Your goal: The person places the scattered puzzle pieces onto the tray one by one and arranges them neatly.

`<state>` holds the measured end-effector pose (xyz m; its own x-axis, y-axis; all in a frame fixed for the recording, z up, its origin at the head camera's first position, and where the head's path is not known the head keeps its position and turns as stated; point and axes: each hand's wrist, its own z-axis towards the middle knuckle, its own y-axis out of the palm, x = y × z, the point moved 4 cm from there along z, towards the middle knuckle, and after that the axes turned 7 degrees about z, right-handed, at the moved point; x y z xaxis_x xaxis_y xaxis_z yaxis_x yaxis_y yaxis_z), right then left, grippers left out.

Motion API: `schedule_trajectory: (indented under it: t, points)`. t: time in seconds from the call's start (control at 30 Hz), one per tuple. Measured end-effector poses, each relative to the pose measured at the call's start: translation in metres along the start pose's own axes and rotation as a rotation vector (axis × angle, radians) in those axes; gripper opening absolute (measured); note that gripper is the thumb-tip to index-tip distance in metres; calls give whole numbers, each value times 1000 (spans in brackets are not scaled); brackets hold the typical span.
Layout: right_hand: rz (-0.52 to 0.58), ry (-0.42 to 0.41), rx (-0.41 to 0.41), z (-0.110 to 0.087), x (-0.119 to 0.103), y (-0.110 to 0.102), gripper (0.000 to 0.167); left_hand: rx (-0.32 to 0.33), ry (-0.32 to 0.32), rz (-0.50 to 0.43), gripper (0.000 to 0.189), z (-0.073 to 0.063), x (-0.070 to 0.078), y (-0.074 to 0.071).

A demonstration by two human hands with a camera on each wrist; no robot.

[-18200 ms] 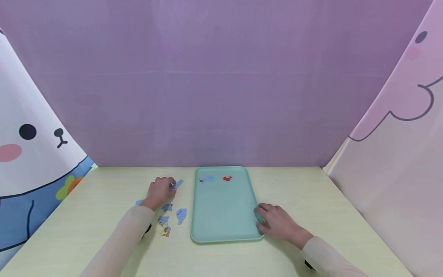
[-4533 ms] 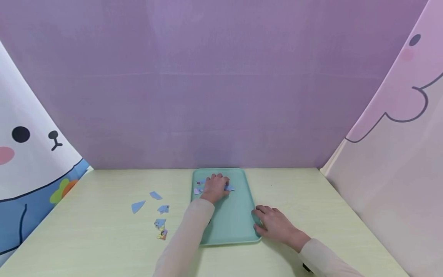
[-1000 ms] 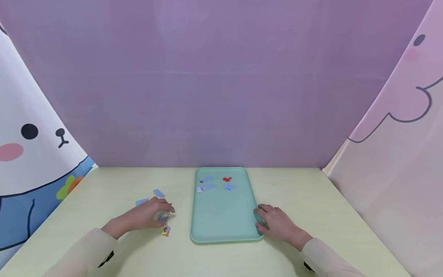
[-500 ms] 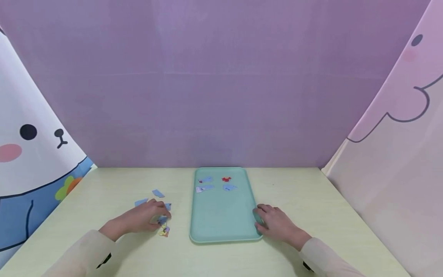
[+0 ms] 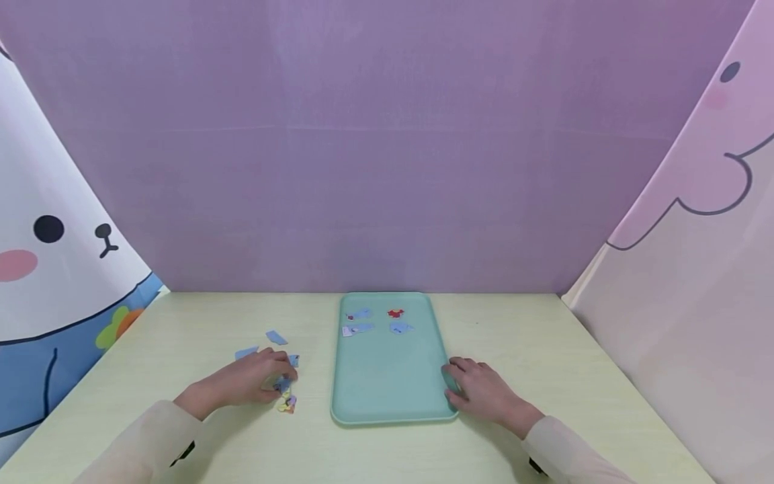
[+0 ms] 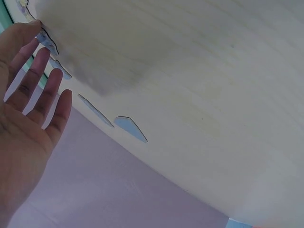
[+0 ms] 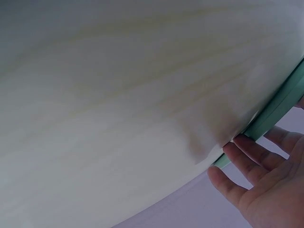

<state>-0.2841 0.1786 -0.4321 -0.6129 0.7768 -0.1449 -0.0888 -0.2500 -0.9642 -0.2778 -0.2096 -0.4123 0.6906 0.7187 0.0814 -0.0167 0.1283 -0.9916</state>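
Teal tray (image 5: 393, 376) — long axis running toward the purple wall (image 5: 387, 168).

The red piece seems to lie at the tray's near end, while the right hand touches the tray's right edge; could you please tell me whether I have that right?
Not quite: the head view shows the red piece at the far end of the tray, not the near end. The right hand does touch the tray's right edge.
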Motion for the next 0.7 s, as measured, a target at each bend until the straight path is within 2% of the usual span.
schedule_trajectory:
  t: [0.37,0.7]
  points:
    - [-3,-8,3,0,1,1,39,-15,-10,13,27,1,-1,-1]
    - [5,-12,18,-2,1,0,40,47,-8,44,20,-2,-8,2]
